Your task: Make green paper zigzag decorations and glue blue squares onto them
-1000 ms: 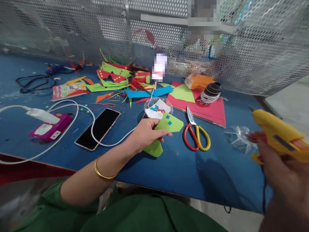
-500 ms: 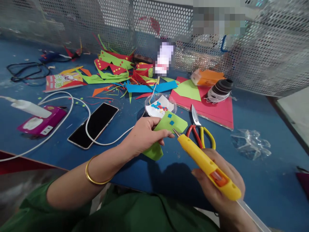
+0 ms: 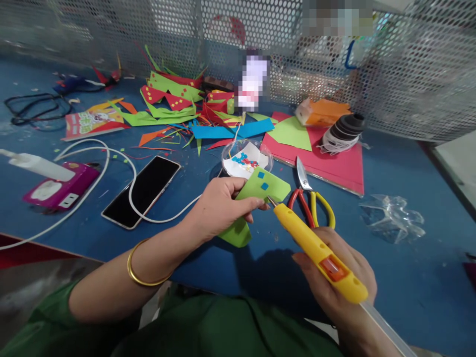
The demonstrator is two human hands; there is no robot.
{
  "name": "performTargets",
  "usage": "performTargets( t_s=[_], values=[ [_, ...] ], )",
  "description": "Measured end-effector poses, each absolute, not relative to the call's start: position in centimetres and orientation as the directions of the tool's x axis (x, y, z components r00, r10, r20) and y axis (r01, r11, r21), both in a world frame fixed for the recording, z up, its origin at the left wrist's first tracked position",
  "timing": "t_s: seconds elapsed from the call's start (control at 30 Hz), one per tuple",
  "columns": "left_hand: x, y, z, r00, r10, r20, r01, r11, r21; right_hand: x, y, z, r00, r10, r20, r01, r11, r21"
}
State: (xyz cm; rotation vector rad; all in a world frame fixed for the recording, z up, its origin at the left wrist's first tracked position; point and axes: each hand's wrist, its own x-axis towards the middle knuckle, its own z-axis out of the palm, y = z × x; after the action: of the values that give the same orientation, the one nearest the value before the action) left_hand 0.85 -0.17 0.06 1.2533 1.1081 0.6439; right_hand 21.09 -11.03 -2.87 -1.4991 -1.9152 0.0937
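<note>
Pinched between the thumb and fingers of my left hand [image 3: 223, 206] is a bright green paper piece [image 3: 275, 185] with two small blue squares on it. My right hand [image 3: 338, 277] is wrapped round a yellow glue gun [image 3: 308, 238]. The gun's metal tip is at the lower edge of the green paper, close to my left fingertips; whether it touches cannot be made out. Just behind the paper stands a clear round bowl [image 3: 270, 163] with white paper and small blue and red bits in it.
Red-and-yellow-handled scissors [image 3: 304, 173] lie behind the gun. A black phone [image 3: 143, 191], white cable and purple power strip [image 3: 61, 186] are left. Green and red paper masks [image 3: 167, 96] lie behind; a pink sheet [image 3: 334, 171] and clear plastic [image 3: 392, 218] are right.
The view has shifted slightly. Both hands hold the same things, and the gun's tip stays near the lower edge of the green paper.
</note>
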Motion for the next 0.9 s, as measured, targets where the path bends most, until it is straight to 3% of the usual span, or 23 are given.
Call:
performTargets(
  t_s=[0.9],
  values=[
    [0.99, -0.18, 0.2, 0.371, 0.875, -0.31, 0.21, 0.246, 0.946, 21.24, -10.74, -3.1, -0.116, 0.867, 0.485, 0.832, 0.351, -0.429]
  ],
)
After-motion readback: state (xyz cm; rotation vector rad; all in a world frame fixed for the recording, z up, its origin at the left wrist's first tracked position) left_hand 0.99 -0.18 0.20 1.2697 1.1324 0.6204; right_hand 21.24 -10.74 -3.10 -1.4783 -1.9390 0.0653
